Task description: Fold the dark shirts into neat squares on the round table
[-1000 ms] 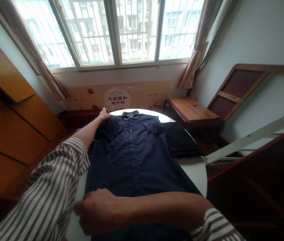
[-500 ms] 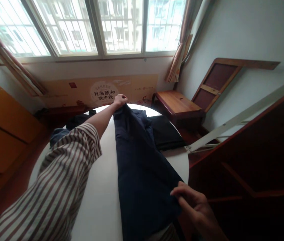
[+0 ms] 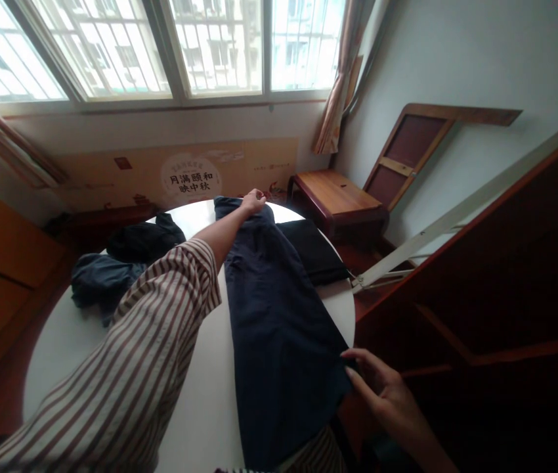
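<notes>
Navy trousers point(image 3: 279, 315) lie stretched lengthwise over the white round table point(image 3: 190, 394), the waist end far from me and the leg end hanging at the near edge. At the far end, my left hand point(image 3: 254, 201) is closed on the waist edge, its fingertips partly hidden. Close to me on the right, my right hand point(image 3: 387, 394) pinches the corner of the leg end between thumb and fingers. A folded black garment point(image 3: 312, 253) rests beside the trousers, partly covered by them.
Crumpled dark clothes point(image 3: 144, 240) and a grey-blue garment point(image 3: 102, 279) lie on the table's left side. A wooden stool point(image 3: 338, 194) stands beyond the table. At right, a white metal bar point(image 3: 407, 253) and a dark wooden frame point(image 3: 505, 295) come close to the table edge.
My left hand has moved right along the waist end, and the trousers' far end now lies wider and flatter. My right hand keeps its pinch at the leg corner. The view has shifted slightly.
</notes>
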A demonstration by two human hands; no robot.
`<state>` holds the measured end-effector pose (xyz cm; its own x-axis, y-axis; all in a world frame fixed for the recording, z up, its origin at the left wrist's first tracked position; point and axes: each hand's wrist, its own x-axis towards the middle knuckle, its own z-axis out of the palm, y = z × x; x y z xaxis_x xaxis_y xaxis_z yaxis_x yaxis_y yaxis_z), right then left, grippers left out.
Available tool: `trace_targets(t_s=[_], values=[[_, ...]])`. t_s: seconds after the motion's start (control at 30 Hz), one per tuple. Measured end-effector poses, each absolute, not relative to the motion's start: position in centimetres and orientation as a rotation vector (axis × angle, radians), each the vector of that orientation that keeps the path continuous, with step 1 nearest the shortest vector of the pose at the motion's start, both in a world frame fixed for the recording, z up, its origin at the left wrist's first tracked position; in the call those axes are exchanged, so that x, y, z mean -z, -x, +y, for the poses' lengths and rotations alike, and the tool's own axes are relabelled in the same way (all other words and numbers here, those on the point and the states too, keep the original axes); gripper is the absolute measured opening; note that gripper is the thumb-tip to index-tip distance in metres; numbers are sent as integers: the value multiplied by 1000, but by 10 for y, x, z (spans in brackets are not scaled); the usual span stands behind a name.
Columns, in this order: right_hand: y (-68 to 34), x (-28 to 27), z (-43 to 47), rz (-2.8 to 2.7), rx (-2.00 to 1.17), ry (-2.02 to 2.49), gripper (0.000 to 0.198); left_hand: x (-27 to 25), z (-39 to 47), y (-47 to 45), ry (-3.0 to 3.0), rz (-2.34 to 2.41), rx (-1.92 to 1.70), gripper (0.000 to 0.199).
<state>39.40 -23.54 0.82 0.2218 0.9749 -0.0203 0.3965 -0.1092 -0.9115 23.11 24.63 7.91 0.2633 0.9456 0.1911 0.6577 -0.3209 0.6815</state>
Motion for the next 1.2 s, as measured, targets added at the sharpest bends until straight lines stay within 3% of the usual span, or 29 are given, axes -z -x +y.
trace_targets(t_s=[0.2,0.33,0.47,0.63,0.8,0.9,1.07,1.2], values=[[-401,5,-232,-1347,-515,1875,56,-81,212,-180,-2206,1467,-736,22],[-398,2,-226,-1281,-816,1832,69,-67,151,-120,-2561,1317,-595,18],[-396,-5,-223,-1254,-987,1753,77,-48,52,-66,-2955,792,-358,30],[-398,-11,-221,-1325,-1031,1676,70,-40,-37,-33,-3182,151,-114,53],[-404,-17,-216,-1479,-1057,1660,66,-31,-55,-31,-3191,61,-250,43],[-411,-15,-214,-1631,-923,1710,62,-23,-55,-34,-3023,121,-400,37],[-374,-19,-208,-1786,6,1726,45,-20,7,-43,-2504,831,-825,31],[-290,-30,-205,-2196,-250,1503,35,-32,108,-63,-1875,1588,-914,25]])
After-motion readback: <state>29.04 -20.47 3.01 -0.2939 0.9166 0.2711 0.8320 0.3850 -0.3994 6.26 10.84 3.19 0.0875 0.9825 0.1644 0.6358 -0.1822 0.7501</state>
